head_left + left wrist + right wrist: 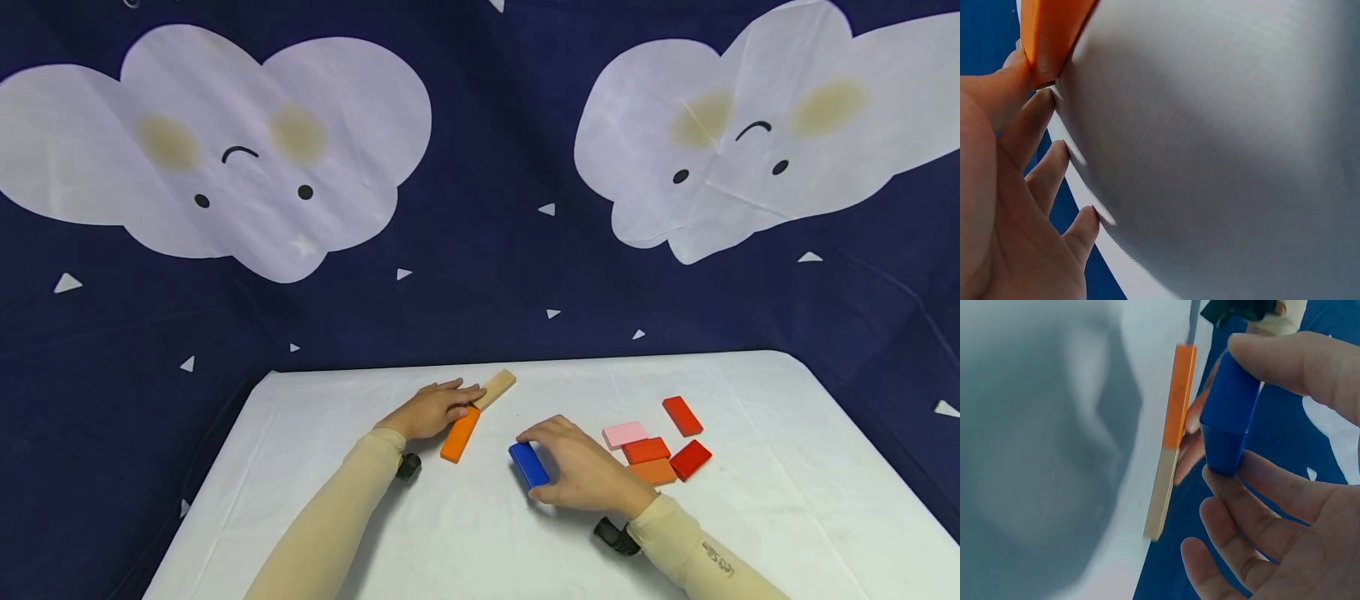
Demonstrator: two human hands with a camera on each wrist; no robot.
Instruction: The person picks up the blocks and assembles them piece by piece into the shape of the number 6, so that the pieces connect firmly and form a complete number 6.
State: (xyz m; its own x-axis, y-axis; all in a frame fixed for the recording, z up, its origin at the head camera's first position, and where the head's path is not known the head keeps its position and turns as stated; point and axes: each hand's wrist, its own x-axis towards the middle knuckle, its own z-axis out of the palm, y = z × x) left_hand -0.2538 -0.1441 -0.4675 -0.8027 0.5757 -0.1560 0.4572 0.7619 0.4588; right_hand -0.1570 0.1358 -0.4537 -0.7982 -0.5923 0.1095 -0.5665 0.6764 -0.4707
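Note:
My right hand [581, 467] holds a blue block [529, 465] by its ends, thumb on one and fingertips on the other. In the right wrist view the blue block [1229, 412] tilts between thumb and fingers. At the back of the table, an orange block [461, 434] and a natural wood block [497, 388] lie end to end in a line. My left hand [431, 410] reaches over their meeting point, fingers extended and spread. Seen from the left wrist, its thumb and index fingertip touch the end of the orange block [1054, 37].
On the right of the white table [780, 500] lie loose blocks: a pink block [624, 434], an orange one [652, 472] and several red ones, among them a red block [682, 416] set farther back. A dark blue cloth with clouds [495, 317] hangs behind the table.

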